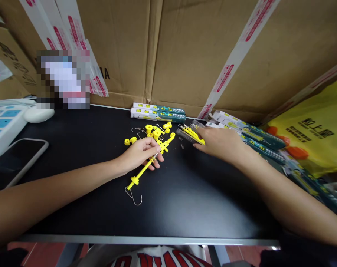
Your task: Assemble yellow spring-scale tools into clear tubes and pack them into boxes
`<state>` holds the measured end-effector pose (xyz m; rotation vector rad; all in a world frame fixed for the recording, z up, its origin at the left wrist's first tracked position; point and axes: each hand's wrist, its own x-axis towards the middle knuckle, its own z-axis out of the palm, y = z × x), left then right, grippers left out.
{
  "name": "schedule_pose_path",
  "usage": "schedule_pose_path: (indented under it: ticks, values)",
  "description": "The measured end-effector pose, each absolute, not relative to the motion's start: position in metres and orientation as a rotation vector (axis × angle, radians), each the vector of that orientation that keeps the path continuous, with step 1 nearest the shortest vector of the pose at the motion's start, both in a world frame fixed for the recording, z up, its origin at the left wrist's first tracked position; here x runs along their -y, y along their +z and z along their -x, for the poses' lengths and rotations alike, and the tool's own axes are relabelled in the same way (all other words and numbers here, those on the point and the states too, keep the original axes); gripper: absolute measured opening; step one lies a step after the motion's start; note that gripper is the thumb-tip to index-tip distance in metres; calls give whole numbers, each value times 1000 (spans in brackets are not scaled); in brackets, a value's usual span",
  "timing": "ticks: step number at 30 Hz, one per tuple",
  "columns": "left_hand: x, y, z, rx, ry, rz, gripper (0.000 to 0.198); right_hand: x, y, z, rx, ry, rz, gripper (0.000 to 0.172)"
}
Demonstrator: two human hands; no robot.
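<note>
My left hand (pixel 144 152) is closed in a pinch on a yellow plastic spring scale rod (pixel 142 171), which slants down toward me. A bent wire hook (pixel 134 196) hangs from the rod's lower end. Just past my fingers lies a heap of small yellow caps (pixel 156 133) and wire hooks (pixel 137 129). My right hand (pixel 215 142) reaches over a group of clear tubes (pixel 182 135) and yellow rods (pixel 193 132); most of its fingers are hidden, so its grip is unclear. Small springs (pixel 181 143) lie left of it on the black table (pixel 168 207).
Printed spring scale boxes (pixel 159 115) lie at the back, with more boxes (pixel 252 135) along the right. A yellow bag (pixel 313 129) stands beyond them. At left are a phone (pixel 20 159) and a power strip (pixel 3 122). Large cardboard cartons (pixel 190 55) form a wall behind.
</note>
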<state>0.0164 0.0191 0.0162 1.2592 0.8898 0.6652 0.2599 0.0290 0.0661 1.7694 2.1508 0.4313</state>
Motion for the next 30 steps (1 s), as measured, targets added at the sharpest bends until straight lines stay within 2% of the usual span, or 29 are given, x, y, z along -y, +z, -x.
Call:
schedule_pose_path:
  ticks: [5, 11, 14, 18, 20, 25, 30]
  values:
    - [-18, 18, -17, -904, 656, -1266, 13, -32, 61, -256, -2035, 396, -1757, 32]
    - [-18, 16, -17, -881, 657, -1261, 17, -36, 69, -270, -2288, 326, -1772, 24]
    - [-18, 15, -17, -881, 656, -1263, 17, -35, 78, -273, -2677, -109, -1810, 23]
    - [-19, 16, -17, -899, 648, -1275, 15, -34, 78, -259, -3037, -1204, -1827, 31]
    - [-19, 16, -18, -900, 644, -1276, 15, -34, 73, -251, -3058, -1537, -1883, 33]
    - [-19, 15, -17, -871, 638, -1275, 15, -37, 60, -243, -3117, -1743, -2039, 33]
    - [-20, 13, -16, -838, 635, -1281, 16, -39, 50, -243, -3015, -1908, -1994, 30]
